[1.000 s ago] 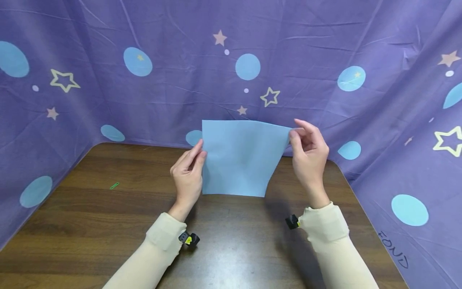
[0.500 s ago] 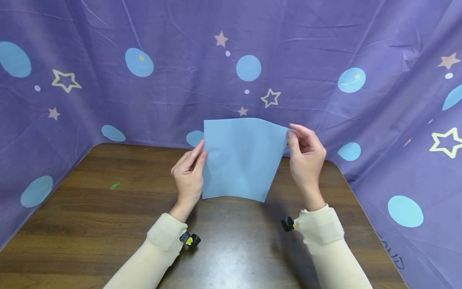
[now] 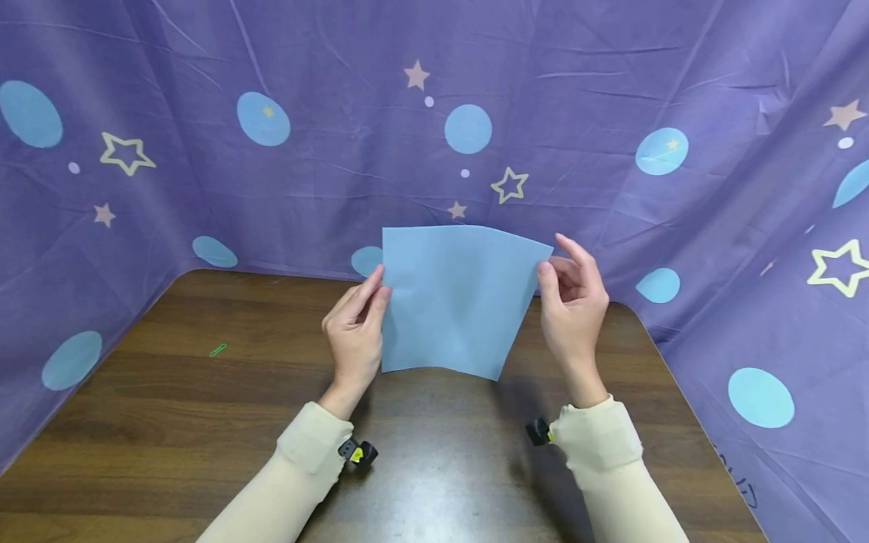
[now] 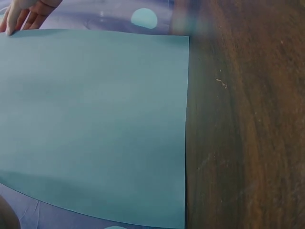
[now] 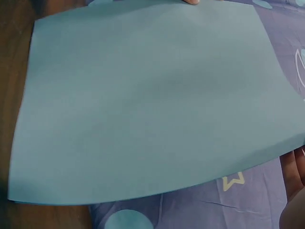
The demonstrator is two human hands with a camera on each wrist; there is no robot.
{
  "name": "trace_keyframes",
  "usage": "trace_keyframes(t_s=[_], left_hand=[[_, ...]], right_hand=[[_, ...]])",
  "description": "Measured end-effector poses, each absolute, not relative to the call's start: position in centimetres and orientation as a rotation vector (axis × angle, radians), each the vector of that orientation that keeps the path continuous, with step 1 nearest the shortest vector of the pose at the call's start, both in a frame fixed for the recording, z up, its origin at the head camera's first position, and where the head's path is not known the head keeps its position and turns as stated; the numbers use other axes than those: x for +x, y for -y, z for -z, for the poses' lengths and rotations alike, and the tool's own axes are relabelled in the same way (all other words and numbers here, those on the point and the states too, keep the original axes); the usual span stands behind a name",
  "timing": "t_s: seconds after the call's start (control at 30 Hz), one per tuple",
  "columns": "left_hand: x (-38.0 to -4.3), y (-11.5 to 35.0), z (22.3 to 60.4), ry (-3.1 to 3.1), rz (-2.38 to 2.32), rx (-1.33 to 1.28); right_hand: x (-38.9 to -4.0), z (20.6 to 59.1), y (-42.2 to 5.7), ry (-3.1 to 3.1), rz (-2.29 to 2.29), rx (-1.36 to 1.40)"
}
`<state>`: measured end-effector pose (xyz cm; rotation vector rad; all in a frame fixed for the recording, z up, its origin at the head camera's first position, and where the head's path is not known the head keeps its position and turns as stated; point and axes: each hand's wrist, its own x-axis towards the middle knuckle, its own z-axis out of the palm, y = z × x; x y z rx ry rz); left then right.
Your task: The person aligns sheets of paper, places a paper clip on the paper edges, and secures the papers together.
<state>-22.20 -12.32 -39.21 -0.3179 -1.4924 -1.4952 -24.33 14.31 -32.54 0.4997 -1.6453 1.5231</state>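
Note:
A light blue sheet of paper (image 3: 455, 302) stands upright between both hands above the table, slightly bowed. My left hand (image 3: 356, 324) pinches its left edge between thumb and fingers, about a third of the way down. On the other side, my right hand (image 3: 575, 313) pinches the right edge just below the top corner, its index finger raised off the sheet. In the left wrist view the paper (image 4: 95, 119) covers most of the picture, with the right hand's fingers (image 4: 31, 14) at the far edge. The right wrist view also shows the sheet (image 5: 147, 105) nearly whole.
A small green paper clip (image 3: 218, 350) lies on the brown wooden table (image 3: 170, 422), left of the hands. A purple curtain (image 3: 326, 113) with blue spots and stars hangs behind the table and along both sides. Each wrist carries a small black camera.
The right hand has moved slightly left and down, and its thumb now pinches lower on the edge, leaving the top right corner free. The sheet bows more. The left hand has barely moved.

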Motion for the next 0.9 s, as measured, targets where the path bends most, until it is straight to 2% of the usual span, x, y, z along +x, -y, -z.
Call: trace_keyframes(t_s=[0.53,0.9], left_hand=[[-22.1,12.2,39.3,1.487,1.497,-0.317],[-22.2,12.3,39.4,1.481,1.502,-0.311]], right_hand=[[-24.2,34.9,-13.3,1.546,-1.482,0.393],[-24.1,36.6,-13.6,1.707,-1.350,0.493]])
